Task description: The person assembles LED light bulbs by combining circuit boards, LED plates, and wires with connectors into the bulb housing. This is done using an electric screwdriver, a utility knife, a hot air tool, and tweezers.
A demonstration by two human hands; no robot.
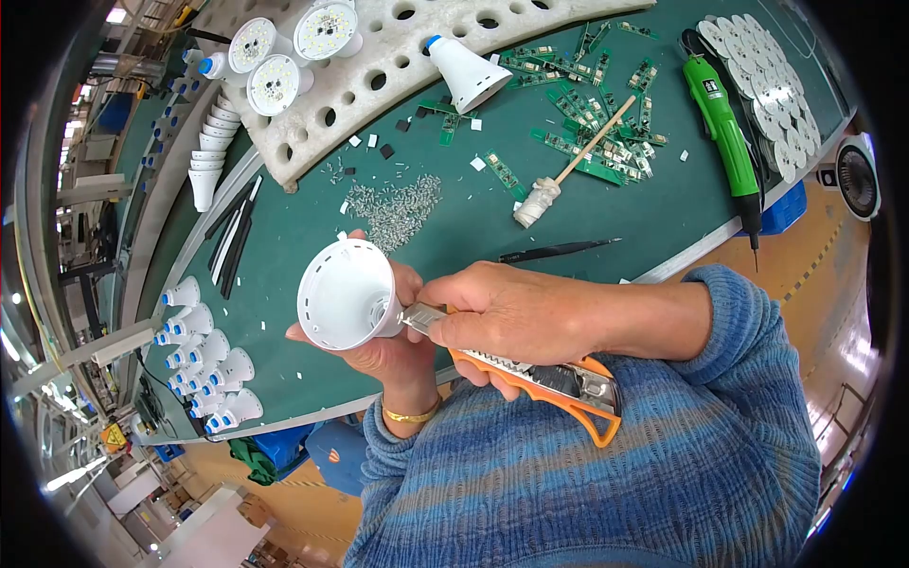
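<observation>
My left hand (pixel 398 355) is closed around a white cone-shaped bulb housing (pixel 347 293), its wide mouth turned up toward me. Inside the cup a metallic coil-like part shows near the bottom. My right hand (pixel 483 312) grips an orange utility knife (pixel 540 374), its metal blade end right at the housing's lower right side. The knife's orange handle loop points down to the right, over my knitted sweater. Just beyond the housing lies a pile of small screws (pixel 393 210). Black tweezers (pixel 559 250) rest on the mat above my right hand.
Green circuit boards (pixel 587 104) lie scattered at the back, with a wooden stick (pixel 595 140) across them. A green electric screwdriver (pixel 721 123) and stacked white discs (pixel 767 90) lie right. A foam rack (pixel 365 80) holds lit-faced bulbs. Several housings (pixel 213 369) stand left.
</observation>
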